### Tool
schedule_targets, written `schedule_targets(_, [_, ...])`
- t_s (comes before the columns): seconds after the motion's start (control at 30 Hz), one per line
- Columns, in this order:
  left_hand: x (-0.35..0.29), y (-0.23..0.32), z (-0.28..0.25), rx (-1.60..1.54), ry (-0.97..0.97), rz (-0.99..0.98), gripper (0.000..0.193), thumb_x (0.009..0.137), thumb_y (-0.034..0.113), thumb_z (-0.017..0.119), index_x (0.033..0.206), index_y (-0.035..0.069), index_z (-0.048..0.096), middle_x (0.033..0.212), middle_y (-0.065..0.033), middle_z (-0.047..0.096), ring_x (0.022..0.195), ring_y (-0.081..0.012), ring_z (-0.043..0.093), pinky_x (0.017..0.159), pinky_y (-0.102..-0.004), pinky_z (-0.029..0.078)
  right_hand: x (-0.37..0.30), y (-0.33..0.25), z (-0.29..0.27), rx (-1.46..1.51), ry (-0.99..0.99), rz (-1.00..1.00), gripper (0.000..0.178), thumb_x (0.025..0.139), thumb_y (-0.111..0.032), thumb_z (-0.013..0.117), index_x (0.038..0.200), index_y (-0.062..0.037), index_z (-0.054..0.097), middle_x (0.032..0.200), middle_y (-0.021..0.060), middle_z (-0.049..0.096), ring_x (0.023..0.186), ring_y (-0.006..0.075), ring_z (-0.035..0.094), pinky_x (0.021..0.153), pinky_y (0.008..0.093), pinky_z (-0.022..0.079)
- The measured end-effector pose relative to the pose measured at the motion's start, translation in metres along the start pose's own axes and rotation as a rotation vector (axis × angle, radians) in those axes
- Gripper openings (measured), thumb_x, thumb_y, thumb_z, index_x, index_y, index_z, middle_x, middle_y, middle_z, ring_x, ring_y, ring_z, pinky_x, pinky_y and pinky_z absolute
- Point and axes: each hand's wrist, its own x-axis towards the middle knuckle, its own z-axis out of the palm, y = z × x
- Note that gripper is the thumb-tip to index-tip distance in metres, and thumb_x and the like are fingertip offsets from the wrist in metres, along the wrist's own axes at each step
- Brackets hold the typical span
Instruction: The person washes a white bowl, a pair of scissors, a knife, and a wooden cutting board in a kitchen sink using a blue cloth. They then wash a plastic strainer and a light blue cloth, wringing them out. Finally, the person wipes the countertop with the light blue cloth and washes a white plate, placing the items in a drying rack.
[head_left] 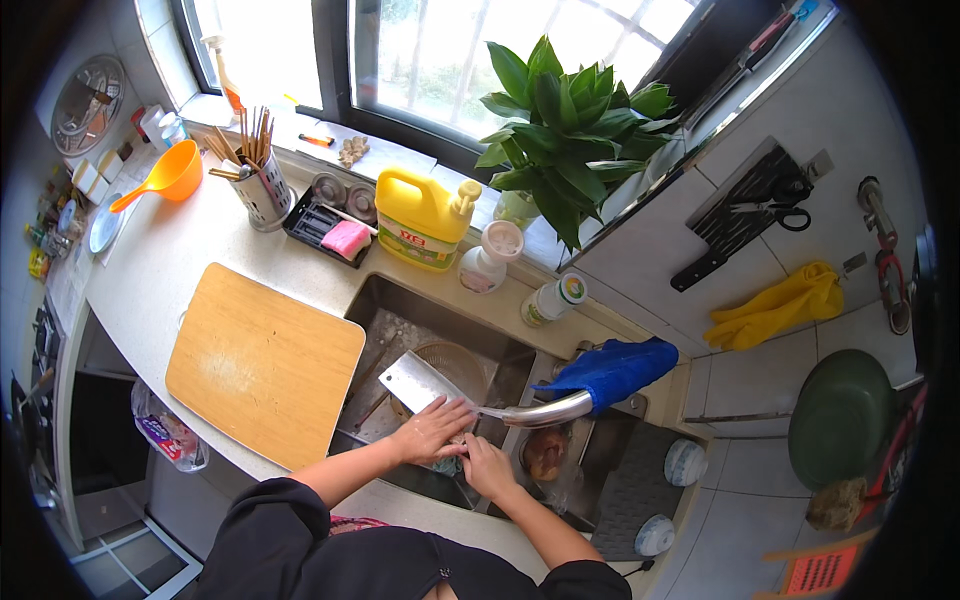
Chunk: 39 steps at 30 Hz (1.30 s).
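A cleaver (415,380) with a broad silver blade is held over the left sink basin (518,358), beneath the tip of the metal faucet (550,409). My left hand (432,432) lies flat on the blade's near part, its fingers stretched out. Closed around the handle end is my right hand (487,470); the handle is mostly hidden by the hands. A round tan strainer (462,362) sits in the basin under the blade. In the right basin lies a reddish-brown lump of food (545,453), partly behind the faucet. Blue cloth-like material (618,373) covers the faucet's base.
Left of the sink lies a wooden cutting board (265,365). Behind stand a yellow jug (418,225), two white bottles (488,262), a chopstick holder (263,195) and a leafy plant (570,125). A dark mat (635,480) with bowls is right. Knives and scissors (785,205) hang on the wall.
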Motion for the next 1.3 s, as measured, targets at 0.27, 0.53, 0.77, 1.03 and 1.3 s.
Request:
schedule_targets(0.27, [0.011,-0.021,-0.016,0.133,0.041,-0.188,0.064,0.084,0.048,0.043,0.132,0.005,0.033,0.139,-0.0145,0.028,0.131,-0.0299,0.021,0.106,-0.0474,0.014,-0.008,-0.005,-0.022,0.017,0.025,0.026,0.04,0.073,-0.011,0.062,0.108,-0.0006,0.046,0.086,0.0143,0.053,0.077,0.0315,0.057,0.063,0.0382,0.047])
schedule_targets(0.53, [0.018,-0.086,-0.024,-0.13,0.001,-0.795,0.059,0.087,0.046,0.036,0.132,0.007,0.033,0.143,-0.0131,0.02,0.133,-0.0266,0.015,0.105,-0.0525,0.01,-0.04,0.001,-0.041,-0.073,0.029,-0.014,0.037,0.074,-0.016,0.062,0.106,-0.0041,0.049,0.081,0.0107,0.054,0.072,0.0267,0.059,0.06,0.0364,0.047])
schedule_targets(0.77, [0.018,-0.098,-0.011,-0.736,0.459,-1.006,0.025,0.085,0.013,0.044,0.105,0.0,0.054,0.076,-0.0171,0.063,0.068,-0.03,0.063,0.064,-0.0381,0.049,-0.087,-0.002,-0.059,0.634,-0.065,0.396,0.034,0.083,-0.018,0.058,0.109,0.0009,0.05,0.086,0.0092,0.06,0.07,0.0153,0.056,0.059,0.0269,0.045])
schedule_targets(1.03, [0.016,-0.091,0.022,-0.534,0.145,-0.721,0.018,0.078,0.006,0.056,0.093,-0.001,0.061,0.077,-0.0182,0.064,0.068,-0.0283,0.064,0.063,-0.0336,0.049,-0.181,-0.007,-0.096,0.568,0.396,0.745,0.036,0.08,-0.023,0.062,0.104,0.0028,0.056,0.095,0.0164,0.063,0.087,0.0248,0.061,0.073,0.033,0.049])
schedule_targets(1.3, [0.027,-0.036,0.023,-0.28,-0.052,-0.447,0.018,0.077,0.005,0.053,0.092,0.0,0.061,0.078,-0.018,0.063,0.072,-0.0314,0.063,0.069,-0.0364,0.049,-0.255,0.099,-0.078,-0.193,0.813,0.961,0.034,0.078,-0.02,0.062,0.103,0.001,0.057,0.091,0.0203,0.059,0.081,0.0366,0.058,0.07,0.0408,0.047])
